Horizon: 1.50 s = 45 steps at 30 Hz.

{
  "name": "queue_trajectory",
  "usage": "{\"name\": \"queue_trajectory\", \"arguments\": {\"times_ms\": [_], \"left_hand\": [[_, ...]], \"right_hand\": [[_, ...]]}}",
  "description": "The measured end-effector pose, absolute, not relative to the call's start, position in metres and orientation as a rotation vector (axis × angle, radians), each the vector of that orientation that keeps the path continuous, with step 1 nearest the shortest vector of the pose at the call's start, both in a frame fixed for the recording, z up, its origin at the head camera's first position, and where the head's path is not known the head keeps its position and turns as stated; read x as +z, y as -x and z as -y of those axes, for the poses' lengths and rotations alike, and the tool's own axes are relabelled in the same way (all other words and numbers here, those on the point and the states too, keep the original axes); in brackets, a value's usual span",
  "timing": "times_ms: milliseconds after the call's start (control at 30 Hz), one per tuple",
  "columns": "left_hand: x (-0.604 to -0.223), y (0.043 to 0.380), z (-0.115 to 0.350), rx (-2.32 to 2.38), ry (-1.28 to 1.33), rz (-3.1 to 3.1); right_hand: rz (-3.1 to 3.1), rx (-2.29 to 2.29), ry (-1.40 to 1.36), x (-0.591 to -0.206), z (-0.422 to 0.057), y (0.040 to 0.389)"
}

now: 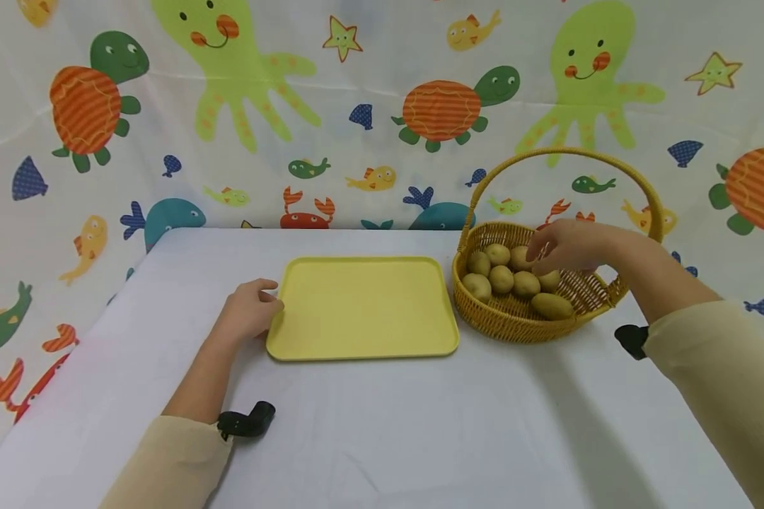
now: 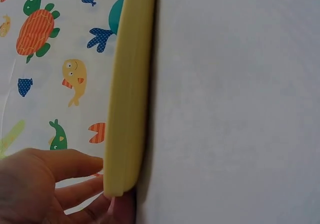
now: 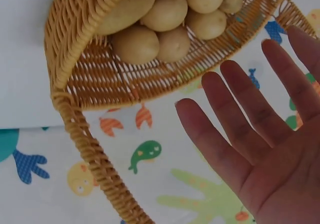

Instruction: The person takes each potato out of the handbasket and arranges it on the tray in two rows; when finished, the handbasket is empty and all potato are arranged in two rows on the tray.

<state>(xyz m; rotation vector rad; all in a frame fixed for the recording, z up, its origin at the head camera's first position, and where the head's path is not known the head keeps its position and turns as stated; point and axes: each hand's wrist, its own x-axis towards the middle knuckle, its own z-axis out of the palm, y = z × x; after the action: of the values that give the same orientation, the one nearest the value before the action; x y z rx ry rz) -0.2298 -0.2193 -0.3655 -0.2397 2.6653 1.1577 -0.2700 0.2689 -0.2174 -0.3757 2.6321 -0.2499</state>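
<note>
A yellow rectangular tray (image 1: 363, 307) lies flat on the table. My left hand (image 1: 250, 309) is at its left edge; in the left wrist view the thumb and fingers (image 2: 77, 165) hold the end of the tray (image 2: 131, 94). To the right stands a wicker basket (image 1: 516, 331) with a tall arched handle, holding several potatoes (image 1: 501, 279). Over the basket hovers my right hand (image 1: 576, 245), inside the handle's arch. In the right wrist view its fingers (image 3: 235, 104) are spread and nearly straight, apart from the potatoes (image 3: 165, 9), with nothing held.
A white cloth covers the table (image 1: 382, 431). Behind it hangs a curtain (image 1: 382, 92) printed with sea animals. The basket's handle (image 1: 563, 150) rises above the right forearm. Each wrist carries a small black camera (image 1: 247, 422).
</note>
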Motion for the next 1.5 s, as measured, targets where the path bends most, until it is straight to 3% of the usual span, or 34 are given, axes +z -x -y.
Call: {"name": "queue_trajectory", "arguments": {"times_ms": [500,1500], "left_hand": [[-0.377,0.235,0.23,1.283,0.222,-2.604],[-0.378,0.236,0.228,1.297,0.283,-2.585]], "right_hand": [[-2.475,-0.279,0.215,-0.213,-0.269,0.301],[-2.393,-0.384,0.051,-0.245,-0.288,0.309]]}}
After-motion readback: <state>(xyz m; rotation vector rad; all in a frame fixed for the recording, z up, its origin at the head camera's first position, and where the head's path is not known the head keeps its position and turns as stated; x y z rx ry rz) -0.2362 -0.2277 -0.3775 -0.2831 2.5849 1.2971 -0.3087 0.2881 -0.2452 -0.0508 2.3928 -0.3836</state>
